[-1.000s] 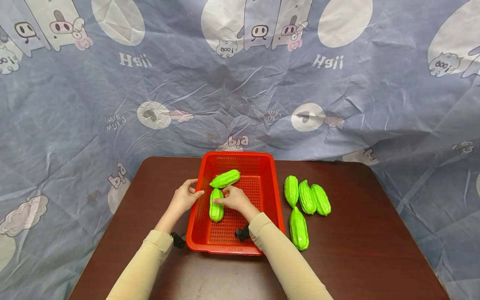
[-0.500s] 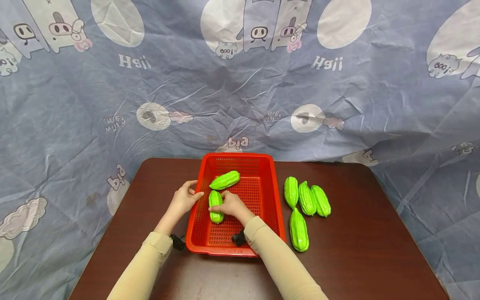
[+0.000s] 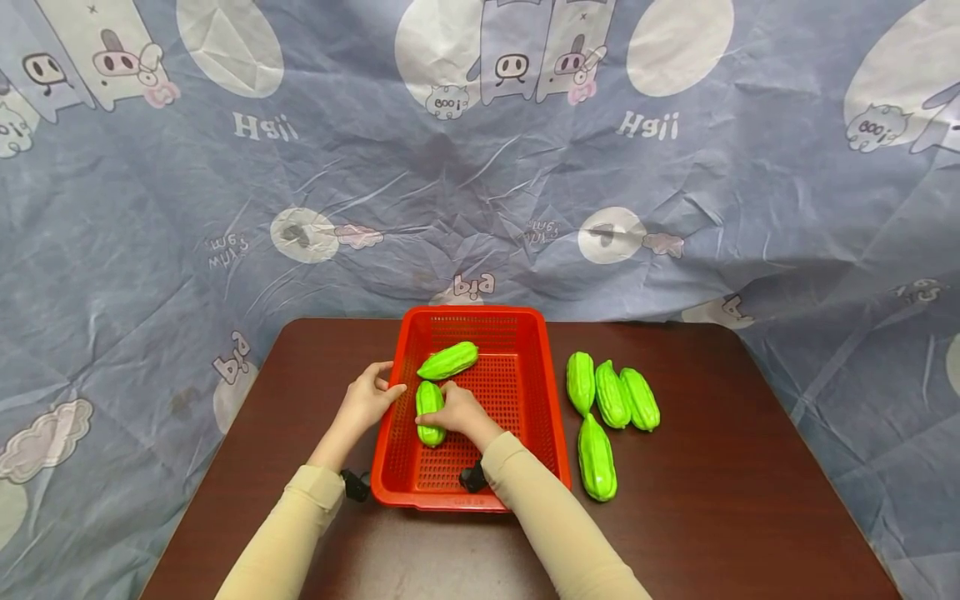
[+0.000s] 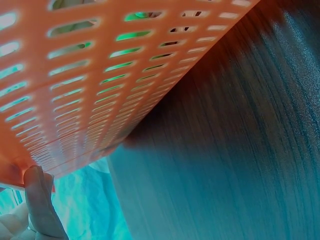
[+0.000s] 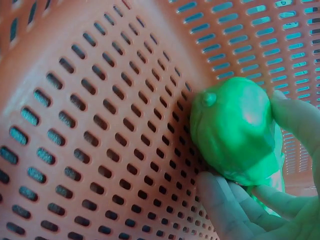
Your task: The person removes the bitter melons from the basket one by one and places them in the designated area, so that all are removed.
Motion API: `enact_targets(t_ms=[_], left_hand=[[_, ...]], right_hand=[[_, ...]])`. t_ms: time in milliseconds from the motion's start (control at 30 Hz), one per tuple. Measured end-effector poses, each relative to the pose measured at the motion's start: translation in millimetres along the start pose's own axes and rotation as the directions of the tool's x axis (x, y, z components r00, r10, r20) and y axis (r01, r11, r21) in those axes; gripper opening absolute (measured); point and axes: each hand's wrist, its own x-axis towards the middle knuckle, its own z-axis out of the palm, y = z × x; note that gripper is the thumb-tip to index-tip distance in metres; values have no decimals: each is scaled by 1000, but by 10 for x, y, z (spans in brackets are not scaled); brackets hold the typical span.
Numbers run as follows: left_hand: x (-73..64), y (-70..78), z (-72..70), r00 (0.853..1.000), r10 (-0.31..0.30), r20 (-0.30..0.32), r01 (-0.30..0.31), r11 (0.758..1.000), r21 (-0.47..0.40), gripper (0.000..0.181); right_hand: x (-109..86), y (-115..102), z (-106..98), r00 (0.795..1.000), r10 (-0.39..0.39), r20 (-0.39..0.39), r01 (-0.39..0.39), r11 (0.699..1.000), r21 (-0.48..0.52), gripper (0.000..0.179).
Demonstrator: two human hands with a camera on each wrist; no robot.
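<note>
A red perforated plastic basket [image 3: 556, 408] stands on the table. My left hand [image 3: 366, 397] holds its left rim, thumb over the edge; in the left wrist view, fingers [image 4: 39, 200] touch the rim from outside. Inside the basket, my right hand [image 3: 465, 411] grips a bright green, ribbed bitter melon [image 3: 429, 397] near the left wall. The right wrist view shows this bitter melon [image 5: 235, 130] end-on, low against the basket floor, with thumb and fingers on opposite sides. A second bitter melon [image 3: 448, 360] lies slanted just beyond it, untouched.
Several more bitter melons lie on the dark brown table [image 3: 712, 467] right of the basket: three side by side, including one [image 3: 613, 396] in the middle, and another [image 3: 597, 458] nearer the front. A printed grey-blue cloth [image 3: 450, 192] hangs behind the table.
My right hand has moved slightly left and nearer, its thumb now across to the bitter melon's left side. That melon has shifted a little left. The left hand stays at the rim.
</note>
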Motion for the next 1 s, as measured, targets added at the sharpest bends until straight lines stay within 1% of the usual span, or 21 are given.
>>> enact_targets(t_ms=[200, 333, 500, 700, 833, 1000], left_hand=[[-7, -5, 12, 1000, -10, -3, 10, 1000, 0, 58], [-12, -9, 12, 1000, -4, -5, 4, 1000, -7, 58], [-11, 0, 2, 1000, 2, -5, -2, 1000, -7, 57], [-16, 4, -2, 1000, 5, -2, -5, 1000, -9, 57], [-13, 4, -8, 1000, 3, -5, -4, 1000, -12, 57], [-17, 7, -14, 1000, 1, 1, -1, 1000, -20, 58]], right_hand=[[-10, 12, -25, 1000, 10, 4, -10, 999, 40, 62], [-21, 28, -54, 1000, 10, 14, -11, 998, 67, 59], [-40, 35, -125, 1000, 8, 28, -10, 997, 80, 62], [-86, 18, -286, 1000, -17, 6, 16, 999, 50, 64], [-110, 16, -416, 1000, -21, 9, 20, 999, 44, 67], [-160, 21, -585, 999, -32, 11, 31, 997, 75, 69]])
